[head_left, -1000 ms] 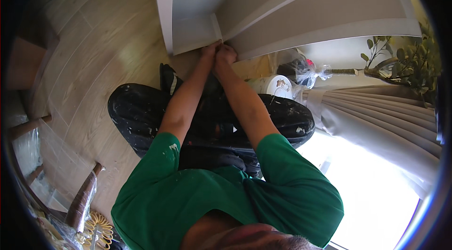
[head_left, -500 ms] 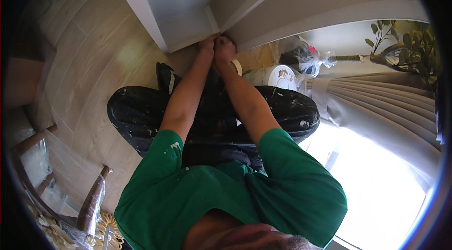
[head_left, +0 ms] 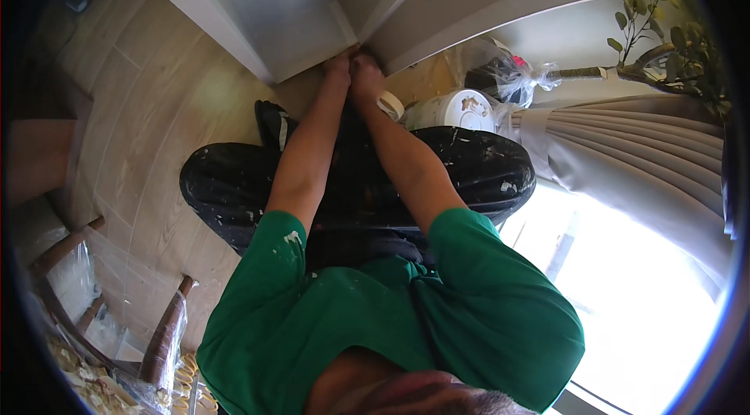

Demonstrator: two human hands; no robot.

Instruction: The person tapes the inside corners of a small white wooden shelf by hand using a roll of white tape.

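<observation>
Both of my arms reach forward to the lower front edge of a pale cabinet [head_left: 308,63], close to its inner corner. My left hand [head_left: 339,67] is closed at that edge, its fingertips mostly hidden. Right beside it, nearly touching, my right hand [head_left: 365,80] is curled into a closed grip. What either one holds, if anything, is too small or hidden to name. A cream ring, like a roll of tape [head_left: 391,105], shows next to my right wrist.
A white bucket [head_left: 471,110] with a stained lid stands right of my knee. Beyond it are a plastic-wrapped plant pot [head_left: 496,79] and a gathered beige curtain [head_left: 625,130]. Plastic-wrapped wooden furniture legs [head_left: 166,329] stand at the lower left on the wood floor [head_left: 148,126].
The view has shifted slightly, so the cabinet sits a little higher and further left. My hands stay together at the cabinet edge, with the right one turned slightly.
</observation>
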